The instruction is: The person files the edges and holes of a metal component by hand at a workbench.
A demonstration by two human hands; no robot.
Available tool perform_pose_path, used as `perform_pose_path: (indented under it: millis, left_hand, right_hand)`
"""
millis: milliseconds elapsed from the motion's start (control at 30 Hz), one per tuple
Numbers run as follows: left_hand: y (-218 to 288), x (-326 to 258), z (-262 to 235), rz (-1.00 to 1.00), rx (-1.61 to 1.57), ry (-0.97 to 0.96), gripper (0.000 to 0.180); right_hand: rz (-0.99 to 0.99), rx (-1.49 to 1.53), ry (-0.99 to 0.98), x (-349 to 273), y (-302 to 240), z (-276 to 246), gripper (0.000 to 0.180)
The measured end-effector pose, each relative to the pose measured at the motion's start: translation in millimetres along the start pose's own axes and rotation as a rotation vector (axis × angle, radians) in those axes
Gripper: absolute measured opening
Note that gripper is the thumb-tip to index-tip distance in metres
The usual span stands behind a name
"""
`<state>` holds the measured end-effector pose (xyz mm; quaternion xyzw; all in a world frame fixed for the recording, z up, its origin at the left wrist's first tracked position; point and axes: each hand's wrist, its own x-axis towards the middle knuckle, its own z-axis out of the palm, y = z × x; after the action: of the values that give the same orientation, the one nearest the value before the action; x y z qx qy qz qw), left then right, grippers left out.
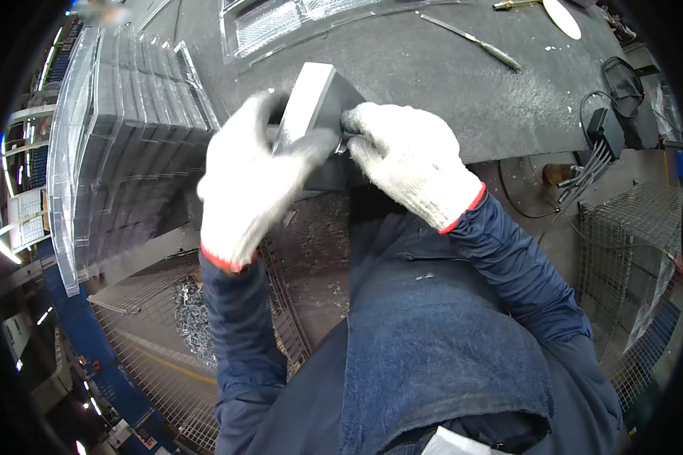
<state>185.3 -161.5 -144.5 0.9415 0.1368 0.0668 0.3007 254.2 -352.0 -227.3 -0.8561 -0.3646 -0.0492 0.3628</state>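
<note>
A grey box-shaped part (305, 98) with smooth flat faces, perhaps metal, stands tilted over the near edge of the dark worktable. My left hand (254, 171), in a white knit glove with a red cuff, grips it from the left. Thumb and fingers lie on either side of it, partly smeared by motion. From the right, my gloved right hand (406, 148) has its fingers closed at the part's right edge. A small shiny spot shows by those fingertips, too small to name. The part's lower portion is partly hidden behind my left hand.
Stacked clear plastic trays (140, 129) rise at the left. Another clear tray (269, 34) lies at the back of the worktable (402, 68). A thin file-like tool (474, 44) rests farther right, near a white oval piece (561, 18). Wire mesh baskets (622, 243) stand low on both sides.
</note>
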Motion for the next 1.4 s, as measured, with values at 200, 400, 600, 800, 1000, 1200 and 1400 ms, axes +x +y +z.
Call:
perform_pose_path:
  millis: [200, 400, 600, 800, 1000, 1200, 1400]
  left_hand:
    - [-2, 55, 2, 0.132, -0.034, 0.064, 0.053]
    - [-23, 6, 32, -0.01, -0.15, 0.403, 0.048]
    - [-28, -11, 43, -0.169, -0.519, 0.551, 0.052]
    - [-31, -13, 43, -0.169, -0.486, 0.525, 0.055]
    - [-24, -18, 44, -0.11, -0.425, 0.492, 0.057]
    - [-36, -17, 46, -0.135, -0.446, 0.533, 0.054]
    - [-25, -22, 45, 0.035, -0.224, 0.545, 0.052]
  right_hand:
    - [-0.122, 0.171, 0.231, 24, 17, 16, 0.014]
    - [-0.111, 0.196, 0.176, -15, 0, 16, 0.022]
    - [-0.196, 0.071, 0.323, -14, 8, 12, 0.031]
    - [-0.156, 0.15, 0.304, -16, 8, 12, 0.037]
    - [-0.255, 0.031, 0.198, -1, 5, 22, 0.038]
    - [-0.14, 0.084, -0.096, -18, -5, 4, 0.04]
    - [-0.27, 0.102, 0.136, -3, 3, 37, 0.042]
